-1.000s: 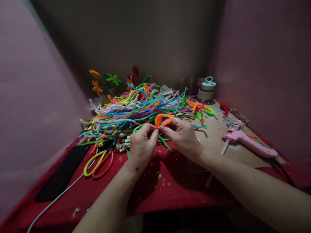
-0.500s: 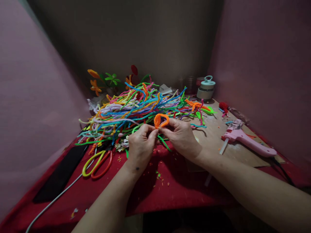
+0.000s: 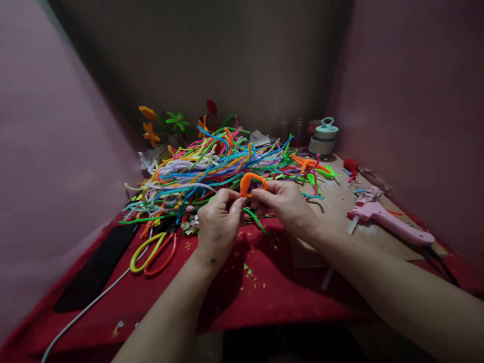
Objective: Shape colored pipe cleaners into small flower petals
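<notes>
An orange pipe cleaner [image 3: 246, 184], bent into loops, is held up between my two hands in front of a heap of pipe cleaners. My left hand [image 3: 220, 222] pinches its lower left end between thumb and forefinger. On the other side, the thumb and fingers of my right hand [image 3: 287, 204] grip the loop's right part. My fingertips hide the lower ends of the loops. Behind them spreads the heap of many-coloured pipe cleaners [image 3: 200, 171], and a green pipe cleaner [image 3: 257, 222] sticks out just below my hands.
Scissors [image 3: 161, 254] with yellow and red handles lie left, beside a black phone-like slab [image 3: 96, 267] and a white cable [image 3: 86, 313]. A pink glue gun [image 3: 389, 222] rests on a board [image 3: 340, 201] at right. Behind stand a lidded jar [image 3: 323, 138] and pipe-cleaner flowers [image 3: 177, 121].
My right hand has shifted slightly right and pulled its side of the orange loop wider. The loop now looks flatter and broader. My left hand keeps its pinch.
</notes>
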Available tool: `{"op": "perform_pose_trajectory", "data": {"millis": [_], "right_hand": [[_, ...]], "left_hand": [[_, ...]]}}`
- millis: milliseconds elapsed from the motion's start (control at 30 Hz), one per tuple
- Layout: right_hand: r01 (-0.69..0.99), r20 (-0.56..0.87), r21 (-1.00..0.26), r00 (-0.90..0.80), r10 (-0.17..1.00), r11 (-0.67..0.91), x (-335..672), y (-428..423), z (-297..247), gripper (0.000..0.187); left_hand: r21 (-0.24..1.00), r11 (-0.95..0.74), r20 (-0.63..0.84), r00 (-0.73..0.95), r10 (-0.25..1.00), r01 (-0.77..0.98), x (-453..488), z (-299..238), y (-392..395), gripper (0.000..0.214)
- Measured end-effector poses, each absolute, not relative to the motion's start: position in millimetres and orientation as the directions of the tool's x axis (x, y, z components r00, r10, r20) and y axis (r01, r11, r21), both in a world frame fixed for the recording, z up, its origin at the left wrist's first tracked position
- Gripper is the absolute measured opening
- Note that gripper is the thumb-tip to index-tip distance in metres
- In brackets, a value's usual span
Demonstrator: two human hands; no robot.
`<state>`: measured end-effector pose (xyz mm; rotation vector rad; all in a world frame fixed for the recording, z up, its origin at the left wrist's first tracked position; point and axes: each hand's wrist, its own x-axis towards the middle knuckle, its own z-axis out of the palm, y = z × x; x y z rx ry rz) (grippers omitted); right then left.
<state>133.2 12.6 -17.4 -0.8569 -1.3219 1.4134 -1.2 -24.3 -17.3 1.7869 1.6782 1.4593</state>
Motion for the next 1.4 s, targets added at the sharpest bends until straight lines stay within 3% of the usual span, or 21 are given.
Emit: {"op": "perform_pose_trajectory", "data": {"millis": [400, 500, 667, 800, 933, 1033, 1233, 1400], "right_hand": [[-0.286, 0.162, -0.955, -0.27, 0.949, 0.082, 129.3, 12.1, -25.6, 0.022], [-0.268, 0.199, -0.955, -0.254, 0.946, 0.129, 128.6, 13.6, -28.2, 0.02], [-0.304, 0.256, -0.939, -0.3, 0.919, 0.162, 129.4, 14.3, -26.8, 0.023], [-0.425, 0.254, -0.902, -0.381, 0.889, 0.076, 132.4, 14.3, -22.6, 0.022], [-0.444, 0.221, -0.895, -0.381, 0.898, 0.032, 134.6, 16.2, -22.6, 0.021], [-0.422, 0.18, -0.907, -0.408, 0.895, -0.01, 135.0, 16.9, -23.3, 0.022], [-0.403, 0.144, -0.915, -0.407, 0.902, -0.036, 134.2, 16.9, -24.8, 0.025], [-0.432, 0.176, -0.9, -0.483, 0.858, -0.058, 132.3, 18.5, -30.9, 0.024]], "left_hand": [[0.59, -0.4, 0.608, -0.059, 0.792, 0.702, -1.2, -30.0, -21.4, 0.008], [0.602, -0.443, 0.604, -0.017, 0.797, 0.664, 0.3, -30.8, -21.8, 0.008], [0.806, -0.395, 0.46, -0.046, 0.887, 0.441, 2.1, -27.2, -23.1, 0.009], [0.873, -0.343, 0.395, -0.089, 0.915, 0.346, 4.2, -22.1, -23.7, 0.007], [0.959, -0.24, 0.256, -0.1, 0.961, 0.152, 6.4, -14.8, -23.5, 0.016], [0.98, -0.157, 0.166, -0.073, 0.983, 0.119, 6.5, -9.0, -23.6, 0.018], [0.978, -0.131, 0.137, -0.025, 0.99, 0.163, 2.3, -7.2, -23.0, 0.013], [0.998, 0.039, -0.04, -0.028, 0.999, -0.044, -1.5, -9.0, -20.0, 0.015]]}}
